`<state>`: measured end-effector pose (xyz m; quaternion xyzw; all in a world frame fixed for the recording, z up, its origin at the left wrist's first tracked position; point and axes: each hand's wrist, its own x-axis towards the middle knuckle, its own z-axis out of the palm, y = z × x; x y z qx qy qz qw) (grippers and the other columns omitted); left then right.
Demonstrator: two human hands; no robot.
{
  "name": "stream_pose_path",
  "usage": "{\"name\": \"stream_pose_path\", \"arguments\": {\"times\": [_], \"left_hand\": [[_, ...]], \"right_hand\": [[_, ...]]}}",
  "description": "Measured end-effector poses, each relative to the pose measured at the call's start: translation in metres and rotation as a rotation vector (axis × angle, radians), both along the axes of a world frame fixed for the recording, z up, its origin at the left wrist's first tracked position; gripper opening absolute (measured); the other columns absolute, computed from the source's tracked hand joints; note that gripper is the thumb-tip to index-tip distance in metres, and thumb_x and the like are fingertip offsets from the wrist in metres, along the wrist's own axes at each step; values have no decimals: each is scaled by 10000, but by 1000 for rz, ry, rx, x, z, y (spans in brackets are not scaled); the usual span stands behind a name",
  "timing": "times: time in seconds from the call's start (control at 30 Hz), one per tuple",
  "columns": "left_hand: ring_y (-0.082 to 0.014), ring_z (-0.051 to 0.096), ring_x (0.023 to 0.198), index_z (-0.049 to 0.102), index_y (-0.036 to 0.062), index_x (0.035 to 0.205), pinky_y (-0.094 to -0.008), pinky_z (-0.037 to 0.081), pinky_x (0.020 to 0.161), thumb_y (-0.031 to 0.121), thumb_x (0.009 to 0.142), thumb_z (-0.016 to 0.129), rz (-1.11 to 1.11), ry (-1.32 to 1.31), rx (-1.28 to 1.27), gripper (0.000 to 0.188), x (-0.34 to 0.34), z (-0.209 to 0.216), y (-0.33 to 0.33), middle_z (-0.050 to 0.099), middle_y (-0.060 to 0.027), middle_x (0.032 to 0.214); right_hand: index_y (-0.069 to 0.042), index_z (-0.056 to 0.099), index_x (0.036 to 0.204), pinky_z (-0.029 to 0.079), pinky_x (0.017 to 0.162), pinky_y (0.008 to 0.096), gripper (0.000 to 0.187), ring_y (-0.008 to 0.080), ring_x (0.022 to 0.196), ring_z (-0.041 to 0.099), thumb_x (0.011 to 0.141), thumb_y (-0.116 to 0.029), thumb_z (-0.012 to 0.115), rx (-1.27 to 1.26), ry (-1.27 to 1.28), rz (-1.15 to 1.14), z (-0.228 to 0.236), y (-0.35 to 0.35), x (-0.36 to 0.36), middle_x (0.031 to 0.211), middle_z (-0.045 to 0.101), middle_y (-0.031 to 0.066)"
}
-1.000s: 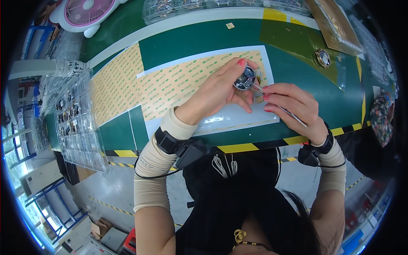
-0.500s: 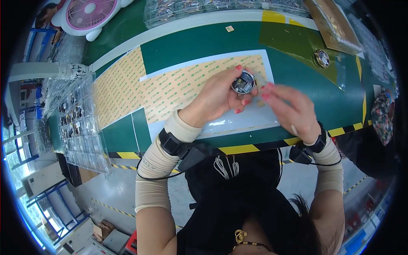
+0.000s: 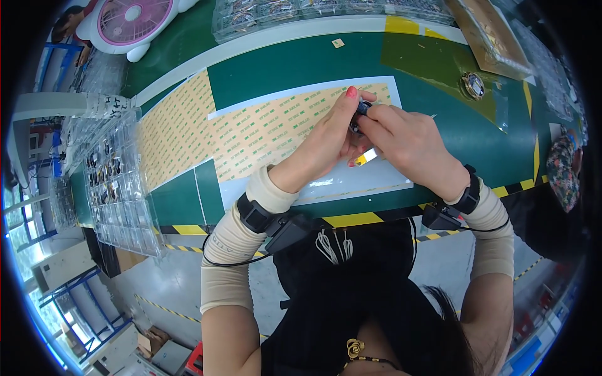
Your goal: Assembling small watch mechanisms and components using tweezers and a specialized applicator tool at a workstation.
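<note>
My left hand (image 3: pixel 323 143) is closed around a small round electronic device (image 3: pixel 362 113) with a dark circuit-board face, holding it above the sheets with the thumb upright at its edge. Over that device, my right hand (image 3: pixel 407 141) brings its bent fingertips together, hiding most of the face. What those fingertips pinch is hidden. Between the hands, below the device, a shiny strip with a yellow end (image 3: pixel 365 156) sticks out; which hand holds it I cannot tell. Beneath both hands lies a tan backing sheet with green print (image 3: pixel 263 135) on a white sheet (image 3: pixel 326 188).
A second tan sheet (image 3: pixel 175 128) lies left. On yellow transparent film (image 3: pixel 433 69) sits another round device (image 3: pixel 473 86). A cardboard box (image 3: pixel 489 41) stands far right. Clear trays of parts line the left (image 3: pixel 116 182) and back (image 3: pixel 269 14); a pink-and-white fan (image 3: pixel 133 22) stands far left.
My right hand has moved left from beside the device onto it, its fingers now covering the face. The shiny strip has come into sight below. My left hand keeps holding the device.
</note>
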<state>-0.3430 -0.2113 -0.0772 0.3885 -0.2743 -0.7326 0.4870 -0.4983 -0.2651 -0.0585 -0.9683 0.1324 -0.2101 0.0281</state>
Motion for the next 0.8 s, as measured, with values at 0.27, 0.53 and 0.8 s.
{"name": "stream_pose_path", "arguments": {"times": [0.27,0.53,0.8], "left_hand": [[-69,432,677,450,77,1192,-184,335,557,490,942,251,-14,-119,17,522,5,-4,2,498,-22,844],[-53,387,619,486,78,1132,-179,257,490,494,940,258,-40,-194,-1,512,5,1,2,491,5,756],[-53,356,564,477,104,1038,-189,287,440,505,937,222,8,-94,91,486,3,5,0,447,1,712]], "right_hand": [[0,554,806,453,508,262,179,167,742,577,635,-45,582,-162,114,56,2,-4,8,846,521,75],[-29,538,771,455,508,260,179,175,659,575,614,-51,621,-54,-100,42,-11,-10,7,818,531,67],[-44,576,833,447,480,261,220,168,594,566,623,-42,640,38,-231,-36,-12,-7,4,838,547,42]]}}
